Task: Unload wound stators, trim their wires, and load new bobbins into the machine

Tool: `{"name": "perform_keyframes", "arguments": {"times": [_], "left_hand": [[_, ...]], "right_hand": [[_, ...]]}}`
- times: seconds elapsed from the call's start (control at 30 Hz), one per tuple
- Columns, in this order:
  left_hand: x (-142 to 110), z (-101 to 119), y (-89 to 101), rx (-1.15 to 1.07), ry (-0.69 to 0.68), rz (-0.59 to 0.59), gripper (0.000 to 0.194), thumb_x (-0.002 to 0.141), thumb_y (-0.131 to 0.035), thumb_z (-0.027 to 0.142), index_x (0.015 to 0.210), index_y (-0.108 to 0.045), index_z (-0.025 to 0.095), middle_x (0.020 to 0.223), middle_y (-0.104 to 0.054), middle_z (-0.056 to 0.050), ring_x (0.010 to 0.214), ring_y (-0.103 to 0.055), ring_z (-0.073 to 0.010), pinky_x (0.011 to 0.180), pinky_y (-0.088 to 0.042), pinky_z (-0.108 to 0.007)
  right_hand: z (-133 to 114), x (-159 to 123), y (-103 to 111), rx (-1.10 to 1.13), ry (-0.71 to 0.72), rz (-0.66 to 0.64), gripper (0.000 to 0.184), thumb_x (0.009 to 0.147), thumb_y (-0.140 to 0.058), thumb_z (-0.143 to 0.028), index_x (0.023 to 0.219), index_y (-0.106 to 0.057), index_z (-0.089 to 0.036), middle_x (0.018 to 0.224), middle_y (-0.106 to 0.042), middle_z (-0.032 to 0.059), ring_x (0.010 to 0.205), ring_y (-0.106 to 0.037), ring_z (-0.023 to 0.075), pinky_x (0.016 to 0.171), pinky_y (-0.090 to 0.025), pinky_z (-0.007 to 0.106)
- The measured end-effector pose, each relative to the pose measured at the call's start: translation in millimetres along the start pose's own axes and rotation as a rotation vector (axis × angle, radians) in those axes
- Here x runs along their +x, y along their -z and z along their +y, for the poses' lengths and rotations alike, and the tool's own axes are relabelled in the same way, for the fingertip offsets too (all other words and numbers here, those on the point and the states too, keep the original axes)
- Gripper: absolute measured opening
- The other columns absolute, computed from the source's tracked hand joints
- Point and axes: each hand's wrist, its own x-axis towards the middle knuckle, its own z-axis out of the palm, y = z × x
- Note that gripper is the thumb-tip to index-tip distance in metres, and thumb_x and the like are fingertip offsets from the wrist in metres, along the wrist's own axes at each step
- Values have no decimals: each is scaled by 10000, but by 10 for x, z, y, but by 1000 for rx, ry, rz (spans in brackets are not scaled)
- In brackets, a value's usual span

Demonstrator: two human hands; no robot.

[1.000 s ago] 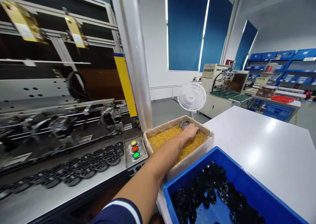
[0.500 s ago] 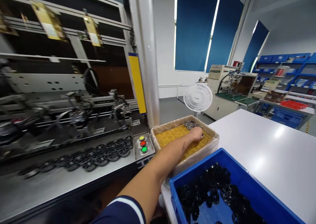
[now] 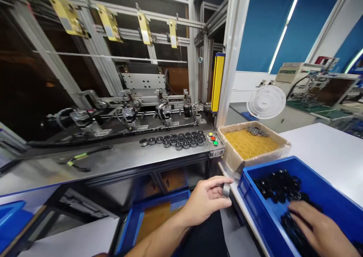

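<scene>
Between thumb and fingers, my left hand pinches a small grey metal ring, held in the air left of the blue bin. My right hand reaches down into that bin, its fingertips at a pile of black plastic wheels. Blur and the dark parts hide whether those fingers have closed on one. Behind the bin, an open carton lined with clear film holds yellow honeycomb-like material, with a cluster of grey metal rings in its far part.
More black wheels stand grouped on the machine's metal ledge, beside a button box. Black pliers-like tools lie further left. A yellow light-curtain post rises at the machine's corner. A white fan stands behind the carton.
My left hand has come out of the carton and back to the left, holding a ring. My right hand has come into view inside the blue bin. The view has swung left.
</scene>
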Motion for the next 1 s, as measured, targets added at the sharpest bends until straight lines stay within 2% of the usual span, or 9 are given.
{"name": "perform_keyframes", "arguments": {"times": [0.03, 0.1, 0.2, 0.3, 0.4, 0.53, 0.73, 0.87, 1.0], "left_hand": [[-99, 13, -24, -32, 20, 5, 553, 576, -905, 159, 1100, -730, 164, 1101, -693, -89, 784, -650, -109, 767, -533, -252], [-236, 52, -109, -83, 39, -10, 564, 553, -915, 135, 1086, -733, 167, 1045, -728, -82, 776, -664, -112, 751, -544, -243], [-348, 81, -271, -100, 77, -72, 518, 544, -924, 144, 1031, -748, 157, 970, -751, -72, 749, -677, -110, 733, -555, -228], [-399, 36, -415, -88, 149, -129, 578, 490, -947, 157, 1031, -746, 146, 829, -753, -45, 668, -678, -108, 669, -562, -218], [-406, -29, -524, -93, 175, -122, 612, 448, -956, 139, 1022, -744, 140, 736, -746, -14, 607, -667, -93, 615, -549, -187], [-387, -63, -603, -117, 127, -114, 549, 470, -948, 121, 982, -751, 140, 800, -784, -33, 697, -711, -109, 694, -566, -188], [-417, -56, -555, -98, 79, -91, 539, 501, -942, 141, 1000, -739, 136, 863, -800, -64, 797, -746, -159, 767, -587, -232], [-466, -70, -514, -103, 106, -101, 540, 497, -945, 143, 996, -737, 137, 861, -801, -62, 783, -750, -159, 749, -587, -224], [-465, -118, -509, -126, 101, -111, 512, 516, -939, 145, 986, -736, 135, 846, -802, -56, 767, -752, -153, 742, -585, -217]], "right_hand": [[-158, 86, 66, 40, 60, 88, 221, 908, -573, -333, 920, -732, -181, 951, -723, 104, 846, -719, 235, 782, -593, 337], [-561, 237, 185, 156, 174, 148, 143, 912, -585, -223, 988, -702, -195, 972, -679, 92, 857, -689, 193, 740, -574, 290], [-1152, 349, 262, 368, 250, 225, 170, 895, -575, -91, 1024, -640, -181, 905, -655, 69, 791, -656, 155, 688, -565, 259], [-1453, 298, 242, 484, 303, 250, 206, 865, -582, -20, 1008, -606, -168, 871, -644, 57, 809, -647, 152, 709, -569, 268], [-1479, 192, 226, 520, 323, 239, 269, 854, -566, 18, 1050, -615, -160, 901, -635, 67, 836, -644, 153, 713, -569, 282], [-1401, 103, 241, 510, 327, 259, 319, 839, -556, 45, 1079, -622, -155, 922, -633, 76, 857, -639, 160, 714, -566, 293], [-1361, 56, 235, 397, 424, 171, 429, 813, -579, -17, 1234, -551, -96, 1091, -612, 155, 1040, -602, 232, 858, -568, 387], [-1335, 64, 164, 286, 494, 224, 389, 841, -586, -30, 1226, -556, -78, 1069, -621, 156, 1025, -600, 231, 838, -569, 374], [-1299, 65, 115, 292, 493, 221, 378, 848, -594, -51, 1225, -557, -66, 1059, -628, 158, 1007, -610, 231, 844, -573, 384]]}}
